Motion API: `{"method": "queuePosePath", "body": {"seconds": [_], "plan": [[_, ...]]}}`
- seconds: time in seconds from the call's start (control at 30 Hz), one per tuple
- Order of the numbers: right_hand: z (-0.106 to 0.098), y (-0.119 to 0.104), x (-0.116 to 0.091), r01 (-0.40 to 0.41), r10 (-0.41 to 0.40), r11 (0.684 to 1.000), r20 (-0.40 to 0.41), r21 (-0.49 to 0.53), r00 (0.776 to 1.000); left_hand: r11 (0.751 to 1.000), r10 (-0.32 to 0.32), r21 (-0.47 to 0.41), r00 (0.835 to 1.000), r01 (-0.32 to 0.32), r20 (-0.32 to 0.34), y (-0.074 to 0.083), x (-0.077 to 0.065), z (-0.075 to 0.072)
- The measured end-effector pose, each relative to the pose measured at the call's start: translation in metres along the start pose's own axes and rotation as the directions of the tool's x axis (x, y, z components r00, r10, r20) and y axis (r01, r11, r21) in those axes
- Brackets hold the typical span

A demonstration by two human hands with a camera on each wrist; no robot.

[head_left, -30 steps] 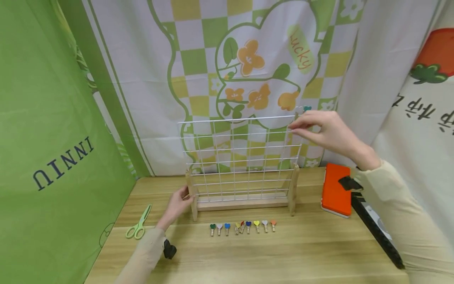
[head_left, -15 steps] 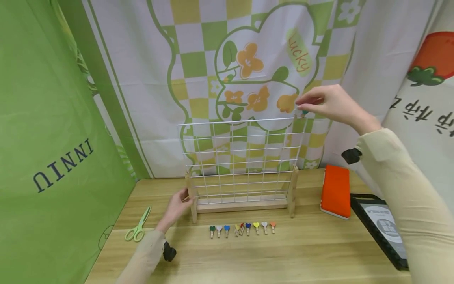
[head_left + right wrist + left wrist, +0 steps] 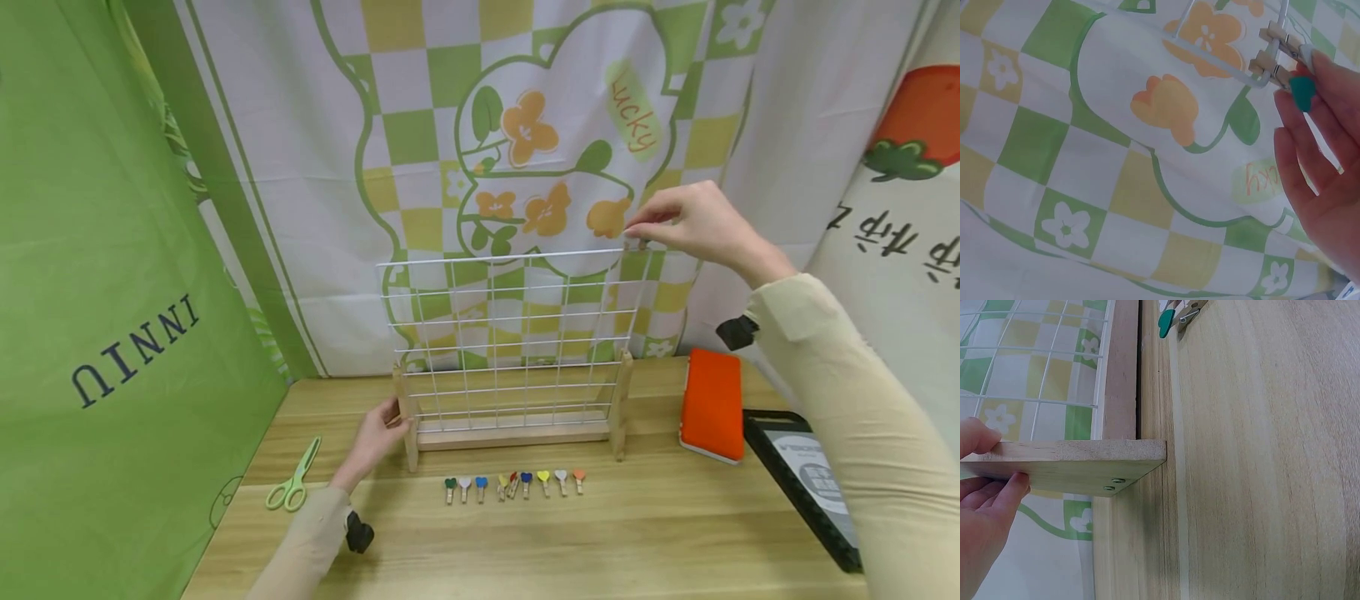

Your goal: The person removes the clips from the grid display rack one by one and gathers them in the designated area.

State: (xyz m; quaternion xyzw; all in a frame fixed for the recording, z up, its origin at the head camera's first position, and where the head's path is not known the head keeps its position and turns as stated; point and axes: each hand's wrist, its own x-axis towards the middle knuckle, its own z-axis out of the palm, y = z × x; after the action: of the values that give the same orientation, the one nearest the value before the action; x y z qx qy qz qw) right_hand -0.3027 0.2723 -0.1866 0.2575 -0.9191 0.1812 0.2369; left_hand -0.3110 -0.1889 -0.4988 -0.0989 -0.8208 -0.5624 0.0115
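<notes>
A white wire grid [image 3: 465,260] stands upright in a wooden stand [image 3: 517,433] on the table. My left hand [image 3: 372,437] holds the stand's left post [image 3: 1066,461] between thumb and fingers. At the grid's upper right corner, my right hand [image 3: 699,223] pinches a small wooden clothespin [image 3: 1284,41] with a white heart. Below it in the right wrist view, another clothespin [image 3: 1267,66] with a teal heart [image 3: 1302,94] sits on the wire, right at my fingertips. A bit of red shows between the hearts. In the head view my right fingers mostly hide these pins.
Several heart clothespins [image 3: 527,485] lie in a row before the stand. Green scissors [image 3: 295,481] lie at the left. To the right are an orange case [image 3: 711,404] and a black-framed tablet-like board [image 3: 806,475], partly under my right sleeve. Patterned curtains surround the table.
My right hand has risen from beside the grid to its top right corner, then dipped slightly over the clothespins there. The left hand has stayed on the post.
</notes>
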Motion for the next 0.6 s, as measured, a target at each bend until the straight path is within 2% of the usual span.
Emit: {"method": "queuePosePath", "body": {"seconds": [0.13,0.33,0.6], "plan": [[0.0042,-0.0003,0.0005,0.042,-0.042,0.999,-0.059,-0.004,0.997,1.000,0.004,-0.001,1.000,-0.004,0.003,0.0007,-0.0005,0.0001],[0.0070,-0.0018,0.0002,0.060,-0.062,0.998,-0.102,-0.018,0.993,1.000,0.008,0.004,1.000,-0.008,0.008,0.0004,-0.0016,-0.0003],[0.0027,-0.0085,-0.0036,0.036,-0.030,0.999,-0.183,0.028,0.983,1.000,0.005,0.008,1.000,-0.005,0.000,0.0009,-0.0015,-0.0004]]}}
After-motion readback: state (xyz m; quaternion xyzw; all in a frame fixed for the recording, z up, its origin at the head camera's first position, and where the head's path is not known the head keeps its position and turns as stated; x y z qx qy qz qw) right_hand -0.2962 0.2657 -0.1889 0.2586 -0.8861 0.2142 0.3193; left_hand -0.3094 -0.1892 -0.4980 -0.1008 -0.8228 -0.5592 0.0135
